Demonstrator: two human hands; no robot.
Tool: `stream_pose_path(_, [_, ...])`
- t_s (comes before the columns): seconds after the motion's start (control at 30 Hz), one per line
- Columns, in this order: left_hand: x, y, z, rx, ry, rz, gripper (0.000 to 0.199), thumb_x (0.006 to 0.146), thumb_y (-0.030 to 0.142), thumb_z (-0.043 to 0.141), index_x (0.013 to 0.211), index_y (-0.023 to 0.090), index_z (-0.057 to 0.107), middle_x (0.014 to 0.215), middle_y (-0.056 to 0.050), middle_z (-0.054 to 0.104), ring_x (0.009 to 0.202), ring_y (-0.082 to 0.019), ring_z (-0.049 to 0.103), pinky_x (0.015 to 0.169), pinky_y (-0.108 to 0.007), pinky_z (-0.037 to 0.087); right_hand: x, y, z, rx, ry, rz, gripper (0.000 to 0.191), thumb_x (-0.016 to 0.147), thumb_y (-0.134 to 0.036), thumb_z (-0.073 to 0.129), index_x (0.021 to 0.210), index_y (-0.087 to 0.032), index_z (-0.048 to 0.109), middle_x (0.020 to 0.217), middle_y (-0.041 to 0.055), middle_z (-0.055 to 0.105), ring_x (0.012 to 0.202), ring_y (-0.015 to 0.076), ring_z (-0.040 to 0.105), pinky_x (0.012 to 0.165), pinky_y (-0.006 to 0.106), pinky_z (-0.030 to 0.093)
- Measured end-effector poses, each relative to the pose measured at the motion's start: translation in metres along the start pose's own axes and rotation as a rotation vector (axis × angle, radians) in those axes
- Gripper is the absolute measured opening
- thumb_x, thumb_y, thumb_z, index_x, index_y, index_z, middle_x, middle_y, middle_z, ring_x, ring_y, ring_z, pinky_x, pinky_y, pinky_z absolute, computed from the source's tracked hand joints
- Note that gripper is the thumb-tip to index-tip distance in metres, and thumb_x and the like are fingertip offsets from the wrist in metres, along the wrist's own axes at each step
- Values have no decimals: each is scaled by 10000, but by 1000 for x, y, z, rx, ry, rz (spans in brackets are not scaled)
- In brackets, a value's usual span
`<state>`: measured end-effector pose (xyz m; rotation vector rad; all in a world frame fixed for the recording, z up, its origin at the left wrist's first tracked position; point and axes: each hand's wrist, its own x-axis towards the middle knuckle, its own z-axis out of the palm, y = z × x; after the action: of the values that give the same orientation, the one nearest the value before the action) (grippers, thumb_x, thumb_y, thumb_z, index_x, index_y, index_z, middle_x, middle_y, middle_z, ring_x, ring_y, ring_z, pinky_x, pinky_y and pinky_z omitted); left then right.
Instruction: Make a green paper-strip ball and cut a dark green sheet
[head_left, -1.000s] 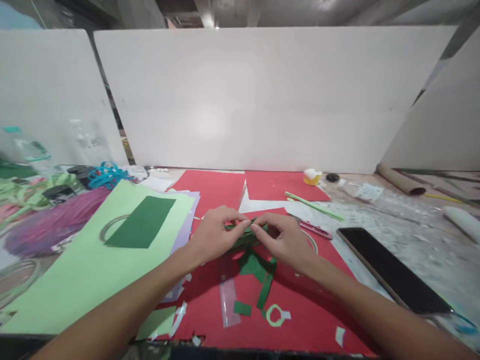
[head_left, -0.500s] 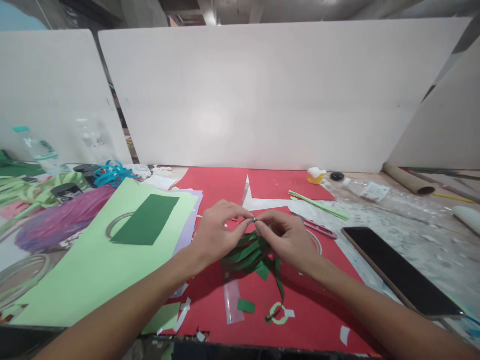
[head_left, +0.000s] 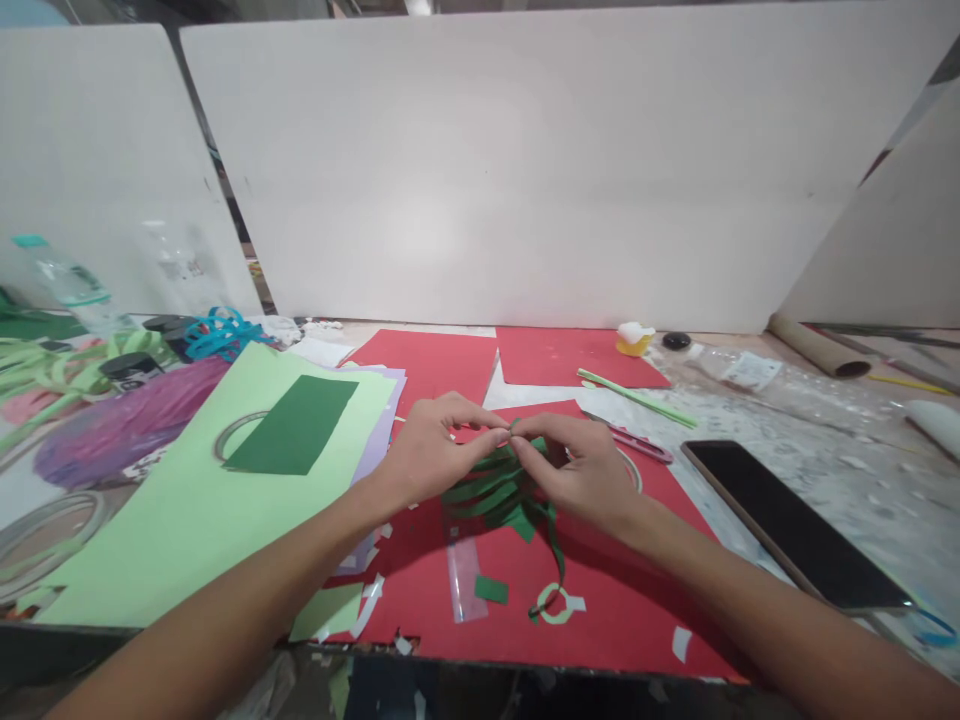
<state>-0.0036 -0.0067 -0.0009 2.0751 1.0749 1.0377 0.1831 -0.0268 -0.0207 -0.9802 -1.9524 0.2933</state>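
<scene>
Over the red paper [head_left: 615, 590], my left hand [head_left: 442, 445] and my right hand [head_left: 577, 465] meet at their fingertips. Both pinch the top of a bunch of dark green paper strips [head_left: 487, 495]; the pinched end is small and mostly covered by the fingers. The curved strips hang below, and one long strand curls down to a pale green paper ring [head_left: 555, 604]. Under the strips lies a clear plastic sleeve [head_left: 466, 580], with a small green paper piece [head_left: 491, 589] beside it.
At the right are a phone [head_left: 795, 525], a pink cutter [head_left: 641, 445], light green strips [head_left: 637, 397], a plastic bottle [head_left: 787, 385] and a cardboard tube [head_left: 817, 347]. Light green sheets [head_left: 195, 510], a dark green rectangle [head_left: 296, 425] and a purple bag [head_left: 135, 420] lie left.
The view has tilted slightly downward, so the table's front edge sits higher. Both hands keep their fingertips together, with small finger shifts at the pinched end.
</scene>
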Motion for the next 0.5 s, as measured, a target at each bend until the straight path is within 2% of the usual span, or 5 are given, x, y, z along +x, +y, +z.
stream_pose_path(0.5, [1, -2, -4, -20, -37, 1, 126, 781, 304, 676, 817, 215, 757, 776, -40, 705, 772, -179, 627, 682, -299, 461, 0, -3, -2, -29, -44, -9, 122, 859, -234, 549, 817, -209, 661, 679, 12, 693, 533, 118, 564, 506, 245, 406])
